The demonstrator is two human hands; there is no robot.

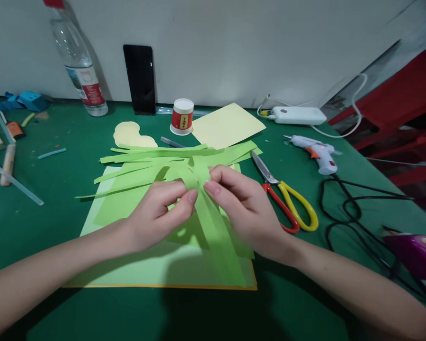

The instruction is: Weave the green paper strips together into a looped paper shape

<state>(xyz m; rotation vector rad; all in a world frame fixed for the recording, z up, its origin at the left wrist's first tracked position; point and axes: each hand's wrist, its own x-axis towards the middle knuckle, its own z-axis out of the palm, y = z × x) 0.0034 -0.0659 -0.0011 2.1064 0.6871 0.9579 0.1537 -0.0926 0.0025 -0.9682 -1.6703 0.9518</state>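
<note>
Green paper strips [206,208] sit pinched between both hands just above a light green sheet [156,265] that lies on the green counter [57,222], nearest the person. The left hand [156,215] has its fingers [184,201] closed on the strips from the left, thumb and forefinger pressed together on the paper. The right hand [241,203] meets it from the other side, its fingers [213,187] likewise clamped on the same bundle where the strips cross. One broad strip runs from the pinch down toward the sheet's near edge.

Judging by the grip, the step in hand looks like folding or gathering the strips at their crossing point; the next move would call for a firm hold at that point so the loose ends do not slip apart, and a careful crease with the fingertips.

Just beyond the hands, more cut green strips [156,158] fan out to the left and right. Scissors with red and yellow handles [287,199] lie just right of the right hand. Farther back sit a pale yellow sheet [227,125], a cloud-shaped yellow cutout [131,135], a small red-labelled jar [181,116], and a hot glue gun [317,154] with its black cord. Against the wall stand a dark phone [139,79], a plastic water bottle [78,61] and a white power bank [298,115].
</note>
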